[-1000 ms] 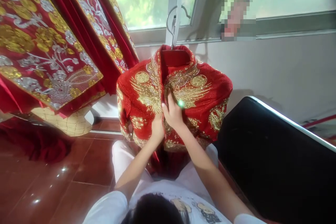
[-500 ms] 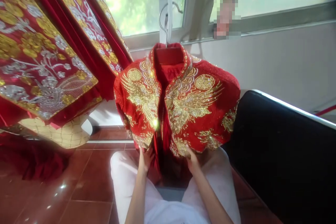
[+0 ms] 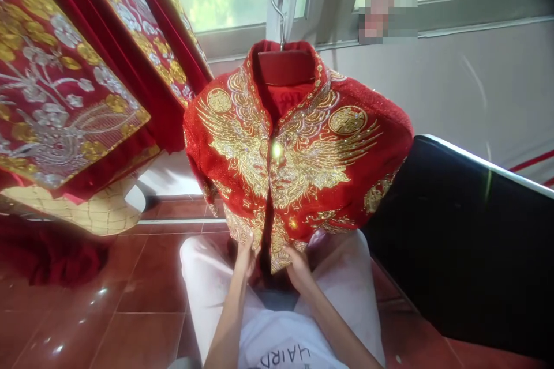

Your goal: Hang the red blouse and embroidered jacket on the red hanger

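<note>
Jacket (image 3: 303,155), red with gold embroidery (image 3: 329,170), hangs from a hanger (image 3: 288,68) as I, working remotely, pinch its hem (image 3: 279,264) with my left hand (image 3: 245,258) and right hand (image 3: 298,266), one on each side. The garment rises just beyond both, its front narrowly parted between them. An embroidered red cloth (image 3: 56,92) hangs farther left; a black panel (image 3: 454,248) stands to their right.

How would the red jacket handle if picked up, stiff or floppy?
Probably floppy at the hem: the red jacket's front edges part between the left hand and right hand. Chest likely stiffer and heavier, given dense gold embroidery. Shoulders should keep shape while on the hanger.
</note>
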Motion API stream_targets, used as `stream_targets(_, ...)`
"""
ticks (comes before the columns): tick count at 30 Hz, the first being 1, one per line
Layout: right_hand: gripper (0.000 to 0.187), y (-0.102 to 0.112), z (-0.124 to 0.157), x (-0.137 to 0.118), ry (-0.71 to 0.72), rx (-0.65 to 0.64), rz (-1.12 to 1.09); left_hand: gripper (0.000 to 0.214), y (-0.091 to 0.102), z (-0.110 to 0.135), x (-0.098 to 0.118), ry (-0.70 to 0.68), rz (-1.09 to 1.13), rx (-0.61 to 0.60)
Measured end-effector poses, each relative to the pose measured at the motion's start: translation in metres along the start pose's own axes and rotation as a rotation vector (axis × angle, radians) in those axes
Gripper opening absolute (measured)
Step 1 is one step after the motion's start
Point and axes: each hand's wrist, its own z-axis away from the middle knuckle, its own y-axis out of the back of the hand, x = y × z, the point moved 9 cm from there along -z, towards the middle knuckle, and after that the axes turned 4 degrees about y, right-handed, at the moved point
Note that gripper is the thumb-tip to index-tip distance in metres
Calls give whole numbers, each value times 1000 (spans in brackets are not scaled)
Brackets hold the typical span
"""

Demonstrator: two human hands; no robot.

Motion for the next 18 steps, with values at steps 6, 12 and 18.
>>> stream_targets(6,28,-20,18,-18,-362,-71,-434,54,-31,50,-12,-16,-139,-199)
stream_targets(12,45,-20,24,-42,-394,-160,-538,73,-53,85,-6,-100,-140,-232)
stream_targets(18,61,-11,25,-54,-321,-337,-452,80,-63,101,0,-131,-122,-210)
